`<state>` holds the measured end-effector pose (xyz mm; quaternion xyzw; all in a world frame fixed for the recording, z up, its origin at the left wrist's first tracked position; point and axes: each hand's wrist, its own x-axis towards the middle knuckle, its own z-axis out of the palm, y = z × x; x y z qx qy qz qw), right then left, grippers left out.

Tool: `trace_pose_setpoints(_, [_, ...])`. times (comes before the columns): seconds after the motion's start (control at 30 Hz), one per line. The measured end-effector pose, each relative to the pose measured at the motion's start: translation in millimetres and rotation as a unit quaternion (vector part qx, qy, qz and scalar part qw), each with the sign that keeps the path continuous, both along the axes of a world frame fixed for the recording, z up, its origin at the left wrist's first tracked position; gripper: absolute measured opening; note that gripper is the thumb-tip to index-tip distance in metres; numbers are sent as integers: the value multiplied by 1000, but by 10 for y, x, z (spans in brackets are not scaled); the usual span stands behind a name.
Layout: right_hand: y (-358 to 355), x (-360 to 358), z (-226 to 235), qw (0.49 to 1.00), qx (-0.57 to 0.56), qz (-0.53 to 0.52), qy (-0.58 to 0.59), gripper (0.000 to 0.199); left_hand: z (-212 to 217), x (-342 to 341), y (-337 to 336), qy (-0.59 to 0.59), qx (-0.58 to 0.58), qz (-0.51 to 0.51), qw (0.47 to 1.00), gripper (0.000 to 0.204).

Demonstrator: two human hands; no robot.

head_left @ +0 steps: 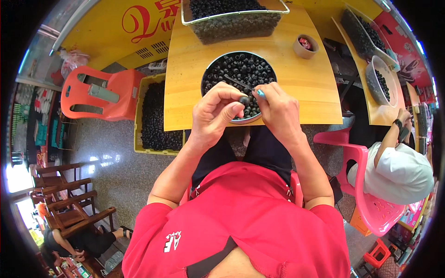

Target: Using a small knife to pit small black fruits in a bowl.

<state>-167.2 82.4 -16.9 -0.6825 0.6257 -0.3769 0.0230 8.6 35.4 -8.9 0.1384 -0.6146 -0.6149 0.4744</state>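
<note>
Directly over the near half of a round bowl [239, 52] filled with small black pieces [241, 65], a person in a red shirt [250, 199] pinches a single dark piece [244, 99] between the thumb and fingers of the left hand [212, 111]. The right hand [281, 109], fingers curled closed, grips a slim dark tool [237, 82] that slants across the bowl; whether the blue patch [261, 94] by its fingertips belongs to the tool cannot be told. The bowl sits on a wooden table [185, 88]. Beyond the bowl stands a clear bin [236, 31] of similar pieces; left of the bowl, a yellow crate [137, 116] holds more; to the bowl's right are a small round tub [300, 52] and, well apart, a seated co-worker in white [394, 169].
</note>
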Motion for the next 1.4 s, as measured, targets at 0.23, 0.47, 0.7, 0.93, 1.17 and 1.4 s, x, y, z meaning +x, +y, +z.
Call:
trace_pose_setpoints(0.23, [58,134,214,923,78,109,-360,17,-77,-14,-34,-36,-6,65,997,17])
trace_pose_setpoints(0.47, [47,218,270,793,192,157,-556,18,-83,69,-20,-62,-81,105,989,21])
trace_pose_setpoints(0.7, [106,329,199,811,185,139,-537,18,-168,200,52,-53,-33,52,997,18])
trace_pose_setpoints(0.93, [62,362,304,834,189,126,-503,18,-66,243,31,-83,-59,80,992,18])
trace_pose_setpoints(1.17, [50,191,285,955,19,125,-268,15,-76,76,-12,12,106,17,994,16])
trace_pose_setpoints(1.4, [48,116,301,991,-54,110,-62,14,-93,-26,-42,10,84,23,996,15])
